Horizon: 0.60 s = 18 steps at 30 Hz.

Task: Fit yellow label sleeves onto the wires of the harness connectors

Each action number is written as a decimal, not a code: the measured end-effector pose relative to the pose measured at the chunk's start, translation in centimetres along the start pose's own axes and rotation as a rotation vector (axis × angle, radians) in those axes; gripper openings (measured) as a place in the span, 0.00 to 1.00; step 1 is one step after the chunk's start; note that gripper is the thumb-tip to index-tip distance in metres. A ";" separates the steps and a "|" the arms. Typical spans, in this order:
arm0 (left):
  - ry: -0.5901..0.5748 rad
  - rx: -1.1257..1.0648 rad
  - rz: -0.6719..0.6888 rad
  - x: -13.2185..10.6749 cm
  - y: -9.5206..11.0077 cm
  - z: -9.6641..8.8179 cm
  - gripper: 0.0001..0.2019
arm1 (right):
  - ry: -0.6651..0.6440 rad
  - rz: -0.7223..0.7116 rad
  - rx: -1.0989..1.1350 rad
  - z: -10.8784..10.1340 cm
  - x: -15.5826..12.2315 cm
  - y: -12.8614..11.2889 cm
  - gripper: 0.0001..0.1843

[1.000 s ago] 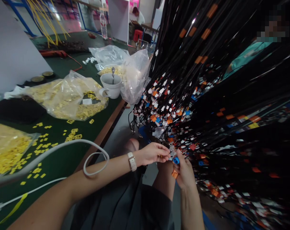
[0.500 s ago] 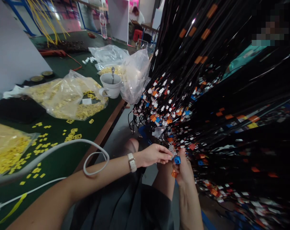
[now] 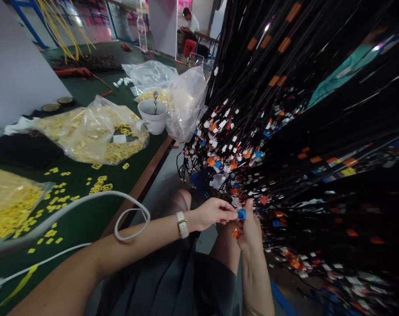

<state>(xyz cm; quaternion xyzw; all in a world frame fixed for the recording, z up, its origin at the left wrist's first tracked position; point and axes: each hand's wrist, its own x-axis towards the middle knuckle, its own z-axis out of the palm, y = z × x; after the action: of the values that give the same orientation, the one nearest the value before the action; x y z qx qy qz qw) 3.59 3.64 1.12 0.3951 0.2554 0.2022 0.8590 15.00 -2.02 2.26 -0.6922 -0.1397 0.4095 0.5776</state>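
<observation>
A big bundle of black cables (image 3: 285, 109) hangs at the right, its ends carrying several white, orange and blue connectors. Low in the middle, my left hand (image 3: 212, 213), with a white watch on the wrist, is pinched on a small blue connector (image 3: 241, 214). My right hand (image 3: 249, 228) is closed round the same blue connector from the other side, and an orange connector (image 3: 235, 234) shows at its palm. Both hands meet above my lap, at the bottom edge of the cable ends.
A green table (image 3: 87, 219) at the left bears clear bags of yellow parts (image 3: 87, 131), loose yellow pieces, a white cup with a spoon (image 3: 153, 116) and a white cable loop (image 3: 133, 219). A person in teal stands behind the cables at upper right; another person sits far back.
Both hands have shifted slightly up and left, and the blue connector now sits higher between the fingertips. The right hand's fingers have closed in more.
</observation>
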 end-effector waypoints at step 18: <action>0.174 0.064 0.049 -0.4 0.3 1.0 0.15 | 0.144 -0.050 0.055 1.4 -0.5 0.0 0.27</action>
<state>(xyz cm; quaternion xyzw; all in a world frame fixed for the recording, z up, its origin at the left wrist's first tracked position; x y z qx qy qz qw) 3.84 3.05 2.01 0.4095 0.3255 0.2485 0.8153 13.61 -1.39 2.47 -0.6998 -0.1037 0.3481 0.6151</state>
